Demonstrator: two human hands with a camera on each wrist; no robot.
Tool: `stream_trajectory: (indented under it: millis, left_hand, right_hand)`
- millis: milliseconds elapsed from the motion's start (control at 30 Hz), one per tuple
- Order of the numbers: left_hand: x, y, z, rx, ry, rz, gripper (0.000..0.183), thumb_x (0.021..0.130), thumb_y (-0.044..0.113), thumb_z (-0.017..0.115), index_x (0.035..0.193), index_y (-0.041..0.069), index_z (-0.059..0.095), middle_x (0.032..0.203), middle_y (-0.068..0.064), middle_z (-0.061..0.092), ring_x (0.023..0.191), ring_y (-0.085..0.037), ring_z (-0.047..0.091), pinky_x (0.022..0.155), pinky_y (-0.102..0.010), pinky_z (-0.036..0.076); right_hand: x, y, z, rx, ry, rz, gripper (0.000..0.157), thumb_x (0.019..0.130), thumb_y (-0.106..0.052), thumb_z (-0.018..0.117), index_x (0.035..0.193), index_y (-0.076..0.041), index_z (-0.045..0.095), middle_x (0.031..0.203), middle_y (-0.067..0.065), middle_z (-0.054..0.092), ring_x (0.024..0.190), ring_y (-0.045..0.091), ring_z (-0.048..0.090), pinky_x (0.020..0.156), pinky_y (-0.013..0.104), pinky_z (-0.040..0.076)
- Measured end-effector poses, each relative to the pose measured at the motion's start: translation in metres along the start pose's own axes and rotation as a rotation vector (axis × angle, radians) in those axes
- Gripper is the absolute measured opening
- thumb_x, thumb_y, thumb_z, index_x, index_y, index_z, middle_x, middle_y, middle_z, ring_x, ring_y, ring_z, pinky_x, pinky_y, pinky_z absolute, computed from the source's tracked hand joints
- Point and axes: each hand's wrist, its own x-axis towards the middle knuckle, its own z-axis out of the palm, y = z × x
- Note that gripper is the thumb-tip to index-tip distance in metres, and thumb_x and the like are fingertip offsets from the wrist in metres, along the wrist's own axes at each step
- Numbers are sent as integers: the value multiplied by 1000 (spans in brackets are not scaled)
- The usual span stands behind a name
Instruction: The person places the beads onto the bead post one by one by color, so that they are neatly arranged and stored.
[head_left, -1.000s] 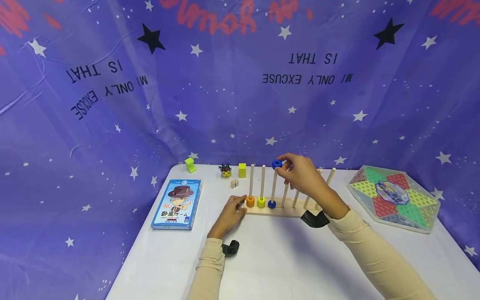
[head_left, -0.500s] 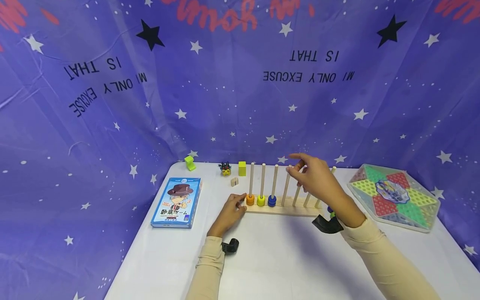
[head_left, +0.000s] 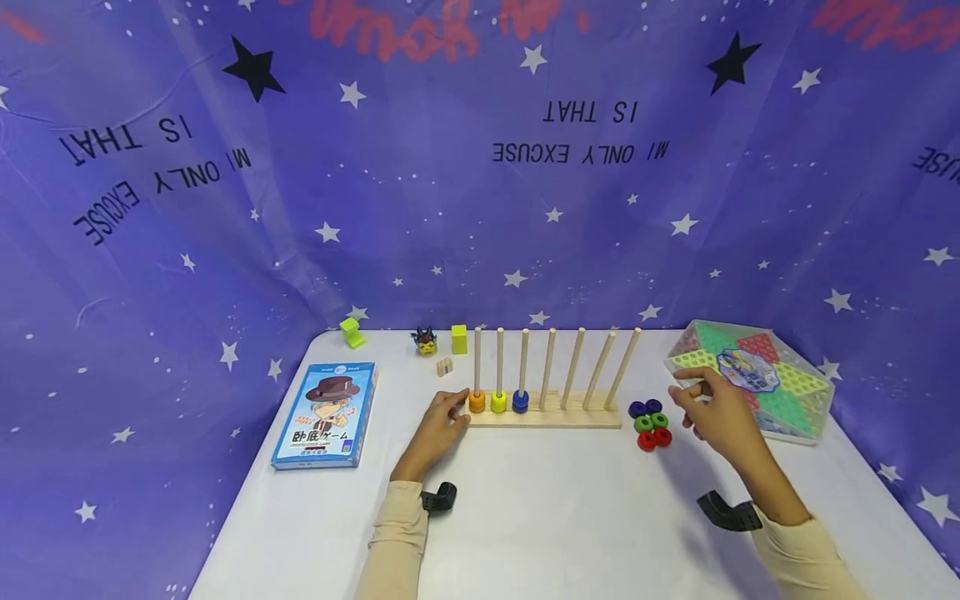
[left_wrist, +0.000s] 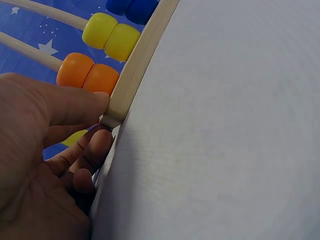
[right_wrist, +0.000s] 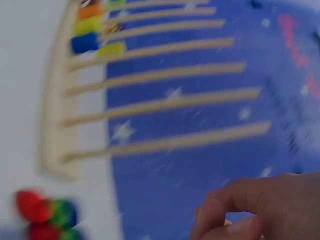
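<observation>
A wooden peg rack (head_left: 577, 417) with a row of upright pegs stands mid-table. Orange beads (head_left: 477, 402), yellow beads (head_left: 498, 402) and blue beads (head_left: 521, 402) sit stacked in pairs on its three leftmost pegs; the other pegs are bare. My left hand (head_left: 435, 429) pinches the rack's left end, thumb on the wood beside the orange beads (left_wrist: 75, 70). Off the rack's right end lie loose dark blue beads (head_left: 637, 409), green beads (head_left: 643, 424) and red beads (head_left: 647, 441). Just right of them my right hand (head_left: 720, 417) hovers with loosely bent fingers, holding nothing.
A blue card-game box (head_left: 326, 414) lies at left. Behind the rack are a yellow-green block (head_left: 459, 339), a small figure (head_left: 425, 341), a striped wooden piece (head_left: 445, 367) and a green piece (head_left: 352, 332). A hexagonal board-game case (head_left: 750, 375) lies at right.
My right hand placed a second blue bead on the third peg, released it and moved right toward the loose beads. My left hand stays at the rack's end. The head view has shifted slightly.
</observation>
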Motion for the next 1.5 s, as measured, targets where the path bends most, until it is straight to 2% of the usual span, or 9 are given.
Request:
stream_trajectory:
  millis: [133,300,500,833,933,1033,1300,1400,1500]
  left_hand:
    - [-1,0,-6,7,1,1,48,90,7,62,137,5,51,116,-8,51,88,-16,49,80,-33,40]
    - [1,-3,-3,-3,4,15,48,90,6,63,137,4,51,116,-11,52,87,-16,49,79,-34,40]
    - [-3,-4,1,-25,12,5,48,90,5,63,136,4,52,115,-10,52,87,-15,49,79,-33,39]
    - [-6,-3,6,-31,-15,-22,48,91,7,62,138,6,51,117,-7,51,90,-15,49,80,-32,40]
    - [-5,-2,4,-23,-20,-26,48,91,7,62,138,6,50,117,-7,50,90,-15,49,80,-32,40]
    - [-5,-1,1,-21,-18,-27,48,91,8,62,138,6,50,117,-8,50,90,-15,49,80,-32,40]
    - [-2,-1,-3,-9,-8,0,48,91,7,62,137,4,50,117,-10,51,88,-15,49,80,-33,40]
    - [-2,-3,-1,-16,-12,-2,48,91,8,62,137,4,50,117,-9,51,88,-15,49,80,-33,39]
    - [-3,-5,0,-23,-12,-3,48,91,8,62,137,4,51,116,-9,51,88,-15,49,81,-33,39]
  right_hand:
    - [-12,42,15,28,-72,97,46,95,-32,59,127,-2,47,87,18,62,55,28,58,44,34,46]
    - [-23,73,36,54,-150,198,45,93,-26,61,128,-2,45,84,15,59,56,23,57,46,34,47]
    - [-23,84,48,18,-156,219,49,91,-29,65,125,-2,43,71,8,57,48,18,52,45,33,46]
    - [-26,86,50,-46,-149,236,46,91,-31,63,121,0,47,68,5,57,50,17,53,46,31,44]
    - [-28,76,43,-52,-132,215,50,91,-38,63,121,0,49,78,8,60,57,19,57,48,31,46]
    - [-24,54,29,-44,-99,171,55,90,-42,63,121,1,50,89,12,60,63,23,60,48,32,47]
    - [-1,-33,-12,-84,3,13,52,90,-46,60,118,-1,55,90,12,60,63,18,60,48,31,45]
    - [6,-66,-19,-115,38,-62,50,90,-47,61,116,-4,57,88,9,61,62,17,61,48,32,43]
    - [15,-97,-20,-107,22,-125,50,90,-45,61,115,-3,56,88,9,61,63,19,61,49,32,44]
